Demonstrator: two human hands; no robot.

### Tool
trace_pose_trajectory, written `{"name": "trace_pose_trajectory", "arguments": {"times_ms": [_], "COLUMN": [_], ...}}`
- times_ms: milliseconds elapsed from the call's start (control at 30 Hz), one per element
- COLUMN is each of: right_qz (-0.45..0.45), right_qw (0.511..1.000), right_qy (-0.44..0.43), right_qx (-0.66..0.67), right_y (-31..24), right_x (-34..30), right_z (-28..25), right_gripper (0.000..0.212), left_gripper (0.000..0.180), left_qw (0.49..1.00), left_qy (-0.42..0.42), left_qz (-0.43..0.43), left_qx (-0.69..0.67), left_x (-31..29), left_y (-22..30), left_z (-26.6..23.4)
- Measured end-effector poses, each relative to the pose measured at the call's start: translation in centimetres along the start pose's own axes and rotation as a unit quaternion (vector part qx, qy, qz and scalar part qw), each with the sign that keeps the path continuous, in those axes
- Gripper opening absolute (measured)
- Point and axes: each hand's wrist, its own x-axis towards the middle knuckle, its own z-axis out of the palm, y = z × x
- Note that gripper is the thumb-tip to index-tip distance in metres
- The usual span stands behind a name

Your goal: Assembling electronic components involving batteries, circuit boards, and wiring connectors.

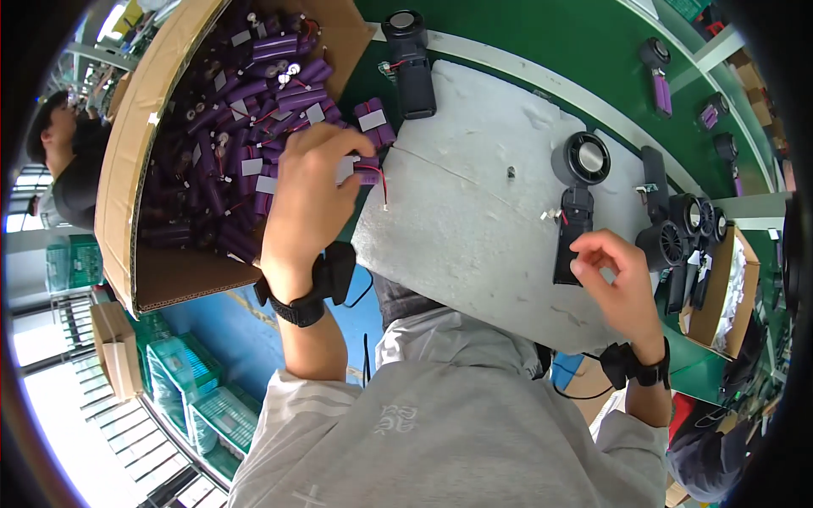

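Note:
My left hand (pixel 309 190) is at the open side of a cardboard box, its fingers and thumb closed around a purple battery pack (pixel 366 176) with a white label. A thin red and black wire with a white plug hangs from that pack over the foam board. Another purple battery pack (pixel 374 124) lies just beyond my fingers. My right hand (pixel 616 275) hovers beside a black handheld fan (pixel 574 233), thumb and index finger curved but apart, nothing between them. The fan has a round head and small white plugs at its neck.
The cardboard box (pixel 140 161) at left is heaped with purple packs. A white foam board (pixel 466 212) covers the bench in front of me. Another black fan (pixel 415 80) lies at its far edge; several more fans (pixel 690 224) crowd the right. A person (pixel 63 161) is at far left.

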Motion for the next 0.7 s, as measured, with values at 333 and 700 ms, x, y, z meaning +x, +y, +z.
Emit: {"name": "trace_pose_trajectory", "arguments": {"times_ms": [333, 700], "right_qz": [0.052, -0.027], "right_qw": [0.972, 0.914], "right_qy": [0.061, 0.126], "right_qx": [0.22, 0.384], "right_y": [4.7, 3.3], "right_x": [-0.4, -0.3], "right_z": [0.8, 1.9], "right_gripper": [0.008, 0.025], "left_gripper": [0.062, 0.052], "left_qw": [0.997, 0.886], "left_qy": [-0.025, -0.1], "left_qz": [-0.066, -0.037], "left_qx": [0.023, -0.452], "left_x": [-1.1, 1.7], "left_y": [-1.5, 9.5], "left_z": [0.2, 2.3]}}
